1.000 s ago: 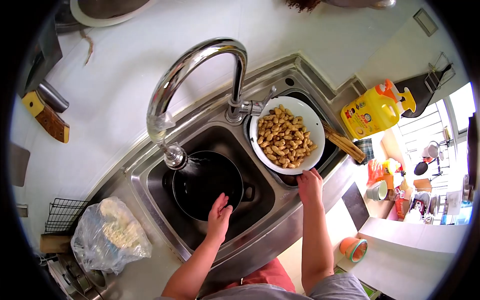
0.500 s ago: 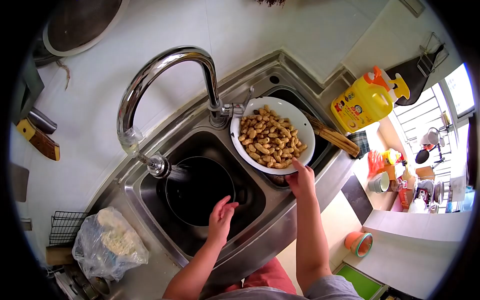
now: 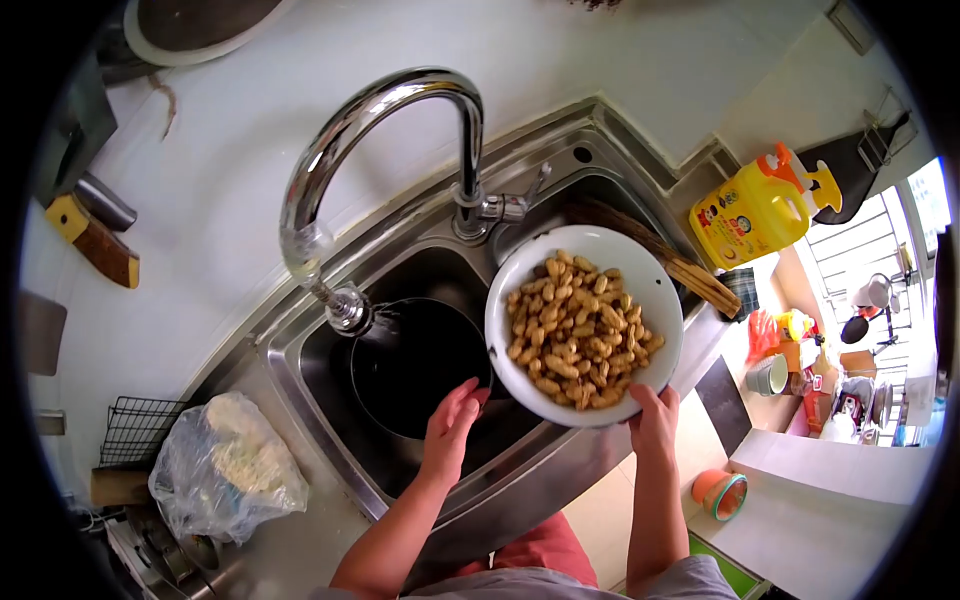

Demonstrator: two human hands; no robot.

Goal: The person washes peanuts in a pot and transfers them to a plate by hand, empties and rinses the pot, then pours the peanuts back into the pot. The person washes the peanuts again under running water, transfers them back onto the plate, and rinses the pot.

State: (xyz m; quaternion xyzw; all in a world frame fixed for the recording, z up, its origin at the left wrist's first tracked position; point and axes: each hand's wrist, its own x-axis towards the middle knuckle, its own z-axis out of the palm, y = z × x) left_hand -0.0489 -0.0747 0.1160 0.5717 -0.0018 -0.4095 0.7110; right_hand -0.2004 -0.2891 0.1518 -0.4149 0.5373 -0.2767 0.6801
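A white enamel basin [image 3: 655, 290] with dark chips on its rim holds a heap of unshelled peanuts [image 3: 580, 335]. My right hand [image 3: 655, 418] grips the basin's near right rim, thumb on the inside. The basin is raised over the sink divider and front edge. My left hand [image 3: 452, 435] is open over the left sink bowl, fingers pointing toward the basin but apart from it. Below it, in that bowl, sits a dark round pot [image 3: 410, 365]. Water runs from the chrome faucet [image 3: 312, 180] toward the pot.
Wooden sticks [image 3: 700, 285] lie across the right sink bowl. A yellow pump jug [image 3: 750, 215] stands on the right counter. A clear plastic bag [image 3: 230, 470] with pale contents sits at left, beside a black wire rack [image 3: 140, 435]. An orange pot [image 3: 720, 493] is lower right.
The basin has come up and toward me, off the right sink bowl, with my right hand on its rim. My left hand has moved slightly toward it. The view has shifted.
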